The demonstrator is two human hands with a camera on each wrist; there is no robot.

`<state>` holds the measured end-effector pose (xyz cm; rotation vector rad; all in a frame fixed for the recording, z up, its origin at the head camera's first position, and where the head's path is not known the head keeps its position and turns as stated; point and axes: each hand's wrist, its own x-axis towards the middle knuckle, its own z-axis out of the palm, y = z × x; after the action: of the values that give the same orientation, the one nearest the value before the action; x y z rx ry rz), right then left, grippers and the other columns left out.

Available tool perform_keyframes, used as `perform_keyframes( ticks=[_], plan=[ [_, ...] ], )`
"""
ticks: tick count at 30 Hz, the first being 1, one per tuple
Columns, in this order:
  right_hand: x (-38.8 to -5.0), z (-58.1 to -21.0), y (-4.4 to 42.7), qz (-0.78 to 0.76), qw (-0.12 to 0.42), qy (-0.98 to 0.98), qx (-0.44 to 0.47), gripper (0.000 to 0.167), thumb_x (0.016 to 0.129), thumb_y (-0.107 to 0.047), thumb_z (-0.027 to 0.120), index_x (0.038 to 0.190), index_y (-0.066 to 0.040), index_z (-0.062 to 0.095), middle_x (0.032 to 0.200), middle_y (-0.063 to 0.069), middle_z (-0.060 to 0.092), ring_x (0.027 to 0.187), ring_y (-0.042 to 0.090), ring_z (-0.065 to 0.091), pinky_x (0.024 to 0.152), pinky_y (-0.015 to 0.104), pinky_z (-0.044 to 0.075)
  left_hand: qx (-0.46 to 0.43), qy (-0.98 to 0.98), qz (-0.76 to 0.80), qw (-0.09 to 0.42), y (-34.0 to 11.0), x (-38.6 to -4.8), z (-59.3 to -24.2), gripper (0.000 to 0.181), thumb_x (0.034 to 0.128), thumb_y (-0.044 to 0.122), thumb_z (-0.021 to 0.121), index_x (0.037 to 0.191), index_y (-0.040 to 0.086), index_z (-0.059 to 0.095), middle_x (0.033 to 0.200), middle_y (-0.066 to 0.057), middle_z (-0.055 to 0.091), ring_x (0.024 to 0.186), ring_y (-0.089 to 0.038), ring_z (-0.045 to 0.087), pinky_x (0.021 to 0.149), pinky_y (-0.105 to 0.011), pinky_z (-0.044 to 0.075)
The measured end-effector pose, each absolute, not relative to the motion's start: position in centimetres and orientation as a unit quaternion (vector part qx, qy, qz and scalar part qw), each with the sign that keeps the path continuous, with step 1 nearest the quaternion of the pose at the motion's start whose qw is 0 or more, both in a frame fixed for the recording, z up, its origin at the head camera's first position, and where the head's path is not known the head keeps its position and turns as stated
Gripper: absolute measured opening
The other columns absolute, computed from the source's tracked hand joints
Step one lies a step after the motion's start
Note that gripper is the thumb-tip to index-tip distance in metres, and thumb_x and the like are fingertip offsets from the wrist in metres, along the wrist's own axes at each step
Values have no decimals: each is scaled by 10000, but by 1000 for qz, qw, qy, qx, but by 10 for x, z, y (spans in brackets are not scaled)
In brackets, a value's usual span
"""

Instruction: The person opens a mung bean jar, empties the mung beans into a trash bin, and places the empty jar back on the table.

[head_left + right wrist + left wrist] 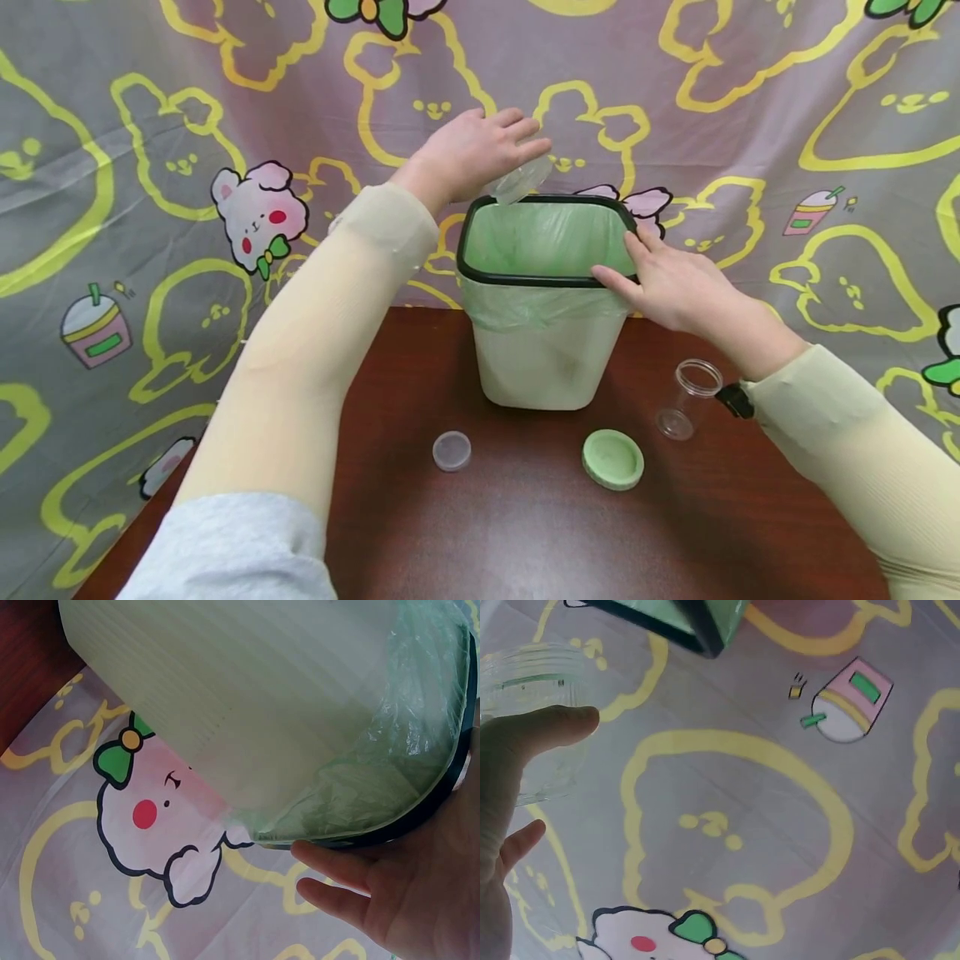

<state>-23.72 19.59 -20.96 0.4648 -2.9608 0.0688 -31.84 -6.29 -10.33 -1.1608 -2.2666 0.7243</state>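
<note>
A clear plastic jar [522,181] is tilted above the back left of the trash can's rim, and my left hand [480,150] holds it. In the left wrist view the thumb lies across the see-through jar [551,769]. The pale trash can [543,367] has a black rim [540,281] and a light green bag [555,233] lining it. My right hand [675,283] grips the rim at the right corner, thumb at the front. Two of its fingers [337,900] show below the rim in the right wrist view.
On the dark wooden table [487,542] lie a small translucent lid [452,451] and a round green lid [612,459]. Another clear jar [686,400] stands upright near my right forearm. A patterned curtain [750,275] hangs right behind the trash can.
</note>
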Motion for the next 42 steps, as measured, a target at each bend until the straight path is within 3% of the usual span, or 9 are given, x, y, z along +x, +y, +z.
perform_keyframes(
  ticks=[11,17,24,42],
  plan=[
    [-236,-210,196,26,70,-986,152,977,931,-727,177,1513,57,191,1571,270,83,1277,526,371,914,648,363,-425,-834,258,241,-67,-321,-109,654,865,-165,531,1449,78,361,1447,-192,372,1309,-352,365,941,-503,451],
    [-237,-209,196,25,67,-986,152,977,930,-728,171,1515,56,185,1571,270,76,1286,527,358,923,651,356,-419,-823,260,282,-65,-317,-105,673,893,-140,532,1493,94,335,1482,-182,353,1343,-345,337,945,-505,449],
    [-238,-208,197,25,66,-986,152,976,930,-728,172,1516,52,183,1571,269,82,1302,518,341,922,654,355,-420,-827,291,235,-63,-318,-106,698,882,-159,536,1496,96,322,1493,-190,336,1344,-356,329,954,-524,432],
    [-238,-209,196,24,69,-986,153,977,933,-724,171,1511,63,193,1568,278,82,1285,533,353,930,653,351,-420,-828,289,235,-64,-321,-106,703,855,-171,549,1472,85,335,1467,-189,359,1318,-361,356,930,-516,451]
  ],
)
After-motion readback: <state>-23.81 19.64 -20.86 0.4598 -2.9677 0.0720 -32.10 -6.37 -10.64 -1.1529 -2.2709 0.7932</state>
